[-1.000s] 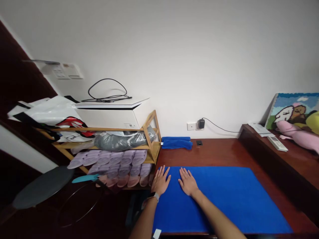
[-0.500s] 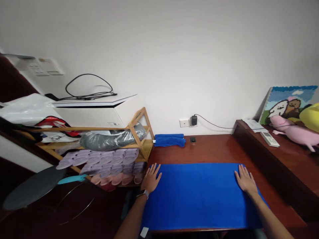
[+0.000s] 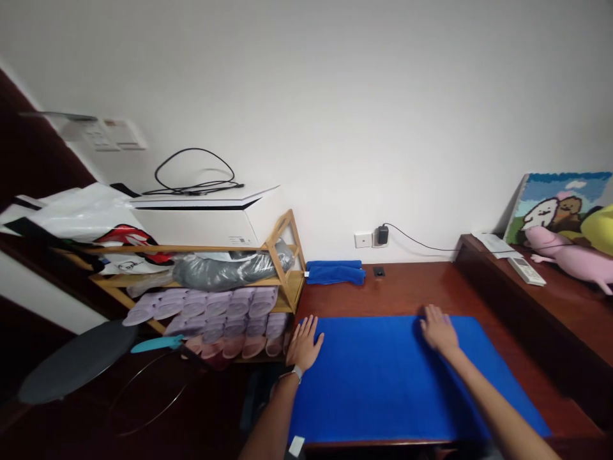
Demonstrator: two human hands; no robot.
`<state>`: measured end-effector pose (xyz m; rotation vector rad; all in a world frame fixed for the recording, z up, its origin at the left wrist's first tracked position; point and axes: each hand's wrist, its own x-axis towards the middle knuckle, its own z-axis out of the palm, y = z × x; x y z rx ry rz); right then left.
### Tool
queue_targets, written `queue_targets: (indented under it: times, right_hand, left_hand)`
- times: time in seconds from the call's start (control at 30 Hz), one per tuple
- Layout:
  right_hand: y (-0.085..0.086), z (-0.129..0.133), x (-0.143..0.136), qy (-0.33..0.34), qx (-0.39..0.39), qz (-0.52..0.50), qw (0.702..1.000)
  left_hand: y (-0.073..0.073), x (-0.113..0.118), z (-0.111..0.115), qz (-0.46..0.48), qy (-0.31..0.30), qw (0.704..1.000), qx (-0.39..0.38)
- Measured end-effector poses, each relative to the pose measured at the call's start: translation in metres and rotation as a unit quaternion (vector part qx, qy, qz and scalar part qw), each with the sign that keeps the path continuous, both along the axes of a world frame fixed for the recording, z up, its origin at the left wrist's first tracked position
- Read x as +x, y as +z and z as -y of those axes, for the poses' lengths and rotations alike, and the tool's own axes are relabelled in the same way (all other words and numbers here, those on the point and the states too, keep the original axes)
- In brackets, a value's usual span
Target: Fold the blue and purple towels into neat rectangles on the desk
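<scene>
A blue towel (image 3: 378,383) lies spread out flat on the reddish-brown wooden table (image 3: 412,287), a white tag at its near left corner. My left hand (image 3: 305,343) rests palm down on the towel's far left corner with its fingers spread; a watch is on that wrist. Over the towel's far edge, right of the middle, is my right hand (image 3: 438,328), its fingers stretched forward and slightly blurred. Whether the right palm presses on the cloth or hovers just above it, I cannot tell. Neither hand grips anything.
A folded blue cloth (image 3: 335,272) lies against the wall near a black plug (image 3: 382,234). To the left stands a wooden rack (image 3: 287,281) with slippers (image 3: 215,303) and a white box (image 3: 211,223). A raised ledge at right holds a remote (image 3: 527,271) and a pink plush toy (image 3: 569,252).
My right hand has left the towel's far right corner and moved left along the far edge. My left hand stays on its corner. The camera view has turned slightly left.
</scene>
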<state>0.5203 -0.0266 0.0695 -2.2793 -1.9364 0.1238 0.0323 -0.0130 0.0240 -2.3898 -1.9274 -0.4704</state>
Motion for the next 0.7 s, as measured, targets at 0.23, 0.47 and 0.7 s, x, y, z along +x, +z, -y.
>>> queue_targets:
  times: [0.23, 0.47, 0.7]
  right_hand:
    - [0.010, 0.012, -0.258, 0.297, -0.031, -0.115, 0.947]
    - [-0.003, 0.007, -0.181, 0.233, -0.045, -0.086, 0.968]
    - [-0.032, 0.009, 0.076, -0.026, -0.059, 0.003, 0.998]
  left_hand:
    - [0.001, 0.000, 0.001, 0.001, 0.000, 1.000, -0.009]
    - [0.003, 0.000, 0.001, 0.003, 0.002, 1.000, -0.012]
    - [0.007, 0.000, 0.000, -0.002, 0.007, 1.000, -0.024]
